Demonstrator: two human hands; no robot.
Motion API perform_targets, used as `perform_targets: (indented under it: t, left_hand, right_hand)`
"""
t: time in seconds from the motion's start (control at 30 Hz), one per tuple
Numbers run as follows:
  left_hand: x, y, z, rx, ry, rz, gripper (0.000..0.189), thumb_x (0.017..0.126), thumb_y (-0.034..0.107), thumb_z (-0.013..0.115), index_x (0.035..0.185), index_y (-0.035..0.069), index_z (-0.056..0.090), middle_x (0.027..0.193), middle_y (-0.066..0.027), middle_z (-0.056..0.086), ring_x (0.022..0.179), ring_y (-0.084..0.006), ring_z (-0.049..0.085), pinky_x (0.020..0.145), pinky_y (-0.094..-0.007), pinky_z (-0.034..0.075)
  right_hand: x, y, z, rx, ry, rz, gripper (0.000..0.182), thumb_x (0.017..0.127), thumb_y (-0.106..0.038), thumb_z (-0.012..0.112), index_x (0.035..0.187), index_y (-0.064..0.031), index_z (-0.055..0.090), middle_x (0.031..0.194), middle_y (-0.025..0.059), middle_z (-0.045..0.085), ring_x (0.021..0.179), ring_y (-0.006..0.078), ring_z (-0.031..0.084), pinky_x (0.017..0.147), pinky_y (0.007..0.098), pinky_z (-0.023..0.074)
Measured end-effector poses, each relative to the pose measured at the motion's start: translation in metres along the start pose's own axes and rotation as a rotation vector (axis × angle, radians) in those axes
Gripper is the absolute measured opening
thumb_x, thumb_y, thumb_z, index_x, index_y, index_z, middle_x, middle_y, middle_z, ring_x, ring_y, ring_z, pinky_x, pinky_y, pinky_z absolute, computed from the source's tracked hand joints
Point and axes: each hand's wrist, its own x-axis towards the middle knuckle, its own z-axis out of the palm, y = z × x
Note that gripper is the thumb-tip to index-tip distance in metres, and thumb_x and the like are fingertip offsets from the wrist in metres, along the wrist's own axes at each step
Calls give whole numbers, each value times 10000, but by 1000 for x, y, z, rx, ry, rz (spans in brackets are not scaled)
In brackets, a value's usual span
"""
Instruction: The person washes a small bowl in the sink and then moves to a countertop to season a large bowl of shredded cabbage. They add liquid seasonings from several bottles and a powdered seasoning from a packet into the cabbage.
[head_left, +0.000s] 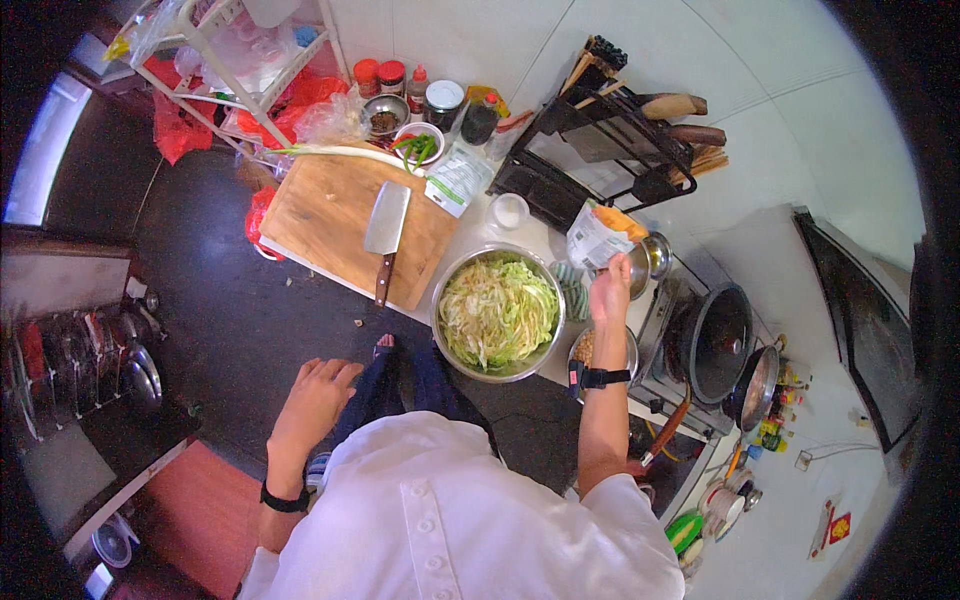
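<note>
My right hand (611, 289) grips the lower edge of a white and orange plastic packet (600, 236), to the right of the steel bowl. That large bowl (441, 341) holds shredded cabbage (497, 313) and stands at the counter's front edge. Over the floor, left of the bowl, my left hand (319, 394) is empty with its fingers slightly apart. A cleaver (388, 221) lies on the wooden cutting board (322, 214), its handle towards me. Along the board's back edge lies a long leek or green onion (352, 152).
Behind the board stand jars, a bowl of green peppers (418, 146) and a flat packet (459, 180). A black rack (592, 142) stands at the wall. On the right, a wok (720, 345) and a frying pan (757, 386) sit by the stove, handles jutting out.
</note>
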Motion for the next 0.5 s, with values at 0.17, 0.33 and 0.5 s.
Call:
perform_targets:
  t: [0.17, 0.33, 0.5]
  left_hand:
    - [0, 8, 1, -37, -11, -72, 367, 959, 112, 690, 1324, 80, 658, 1274, -144, 684, 1224, -375, 625, 1131, -484, 442]
    - [-6, 18, 10, -66, -9, -148, 404, 956, 103, 688, 1357, 98, 640, 1291, -145, 678, 1236, -383, 614, 1120, -494, 446]
    - [-9, 15, 19, -114, -4, -162, 424, 950, 87, 688, 1370, 98, 630, 1301, -148, 677, 1242, -395, 607, 1109, -499, 446]
  right_hand:
    - [53, 63, -75, 18, -185, 284, 95, 1103, -198, 609, 1167, -142, 652, 1186, -60, 671, 1157, 126, 591, 1105, 348, 402]
    - [58, 87, -46, 1, -121, 383, 41, 1070, -155, 658, 1096, -164, 627, 1062, -74, 633, 1076, 107, 579, 1007, 320, 410]
    - [40, 73, -41, -376, 252, 266, 268, 1022, -48, 660, 1275, -129, 627, 1091, -24, 665, 984, 118, 617, 910, 337, 493]
